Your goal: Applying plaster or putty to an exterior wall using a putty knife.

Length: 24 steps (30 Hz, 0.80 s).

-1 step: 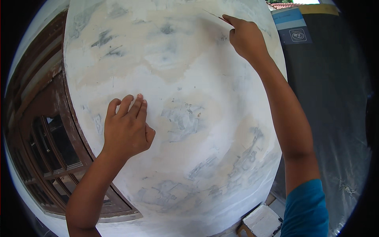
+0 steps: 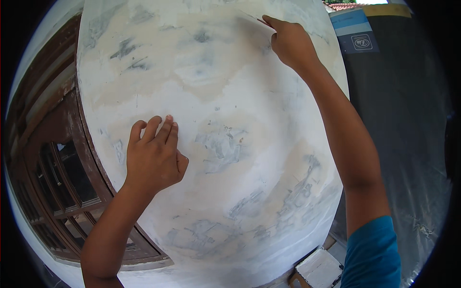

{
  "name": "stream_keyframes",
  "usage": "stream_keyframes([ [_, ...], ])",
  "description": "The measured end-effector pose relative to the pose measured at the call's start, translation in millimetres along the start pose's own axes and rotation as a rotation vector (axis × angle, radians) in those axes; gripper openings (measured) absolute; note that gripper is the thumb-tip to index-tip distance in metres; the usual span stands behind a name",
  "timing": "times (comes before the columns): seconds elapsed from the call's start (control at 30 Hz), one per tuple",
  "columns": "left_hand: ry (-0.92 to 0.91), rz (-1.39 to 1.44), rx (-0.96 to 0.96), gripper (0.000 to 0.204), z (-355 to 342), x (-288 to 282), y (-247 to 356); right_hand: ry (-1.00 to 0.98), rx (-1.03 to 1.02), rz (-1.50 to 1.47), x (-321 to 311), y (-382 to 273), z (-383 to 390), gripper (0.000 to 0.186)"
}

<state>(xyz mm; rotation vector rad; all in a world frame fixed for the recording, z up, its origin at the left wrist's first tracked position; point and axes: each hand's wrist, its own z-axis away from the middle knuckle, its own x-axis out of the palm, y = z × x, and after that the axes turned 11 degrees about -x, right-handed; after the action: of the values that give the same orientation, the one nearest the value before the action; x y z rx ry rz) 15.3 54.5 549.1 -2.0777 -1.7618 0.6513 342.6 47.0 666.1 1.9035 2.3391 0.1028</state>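
A pale wall [image 2: 216, 182] fills the middle, blotched with cream and grey patches of filler. High on its right side, my right hand [image 2: 294, 45] is closed on a thin flat scraper [image 2: 264, 22]. The tool shows nearly edge-on, with a reddish part by my fingers and a thin pale edge pointing up and left; its exact shape is mostly hidden. A soft shadow falls on the wall below it. Lower left, my left hand [image 2: 156, 156] is up against the wall with its fingers apart and slightly bent, and I see nothing held in it.
Brown wooden window frames with dark panes [image 2: 72, 168] border the wall on the left. A dark sheet [image 2: 398, 105] with a blue label [image 2: 353, 31] hangs along the right. At the bottom right stands a small stool-like item with a whitish, smeared top [image 2: 319, 269].
My right hand has shifted slightly left along the wall with the scraper. The left hand stays in place.
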Motion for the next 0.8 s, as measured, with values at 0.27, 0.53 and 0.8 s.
stream_keyframes([
  [0.27,-0.015,-0.057,-0.050,0.047,9,-4,-7,-0.172,-0.271,-0.135,24,-69,120,0.041],
  [0.53,-0.039,-0.027,-0.028,0.048,-4,-1,6,0.245,-0.145,0.045,25,46,-45,0.043],
  [0.8,-0.012,-0.041,-0.077,0.048,8,-2,-1,0.082,-0.471,-0.127,42,-55,110,0.036],
])
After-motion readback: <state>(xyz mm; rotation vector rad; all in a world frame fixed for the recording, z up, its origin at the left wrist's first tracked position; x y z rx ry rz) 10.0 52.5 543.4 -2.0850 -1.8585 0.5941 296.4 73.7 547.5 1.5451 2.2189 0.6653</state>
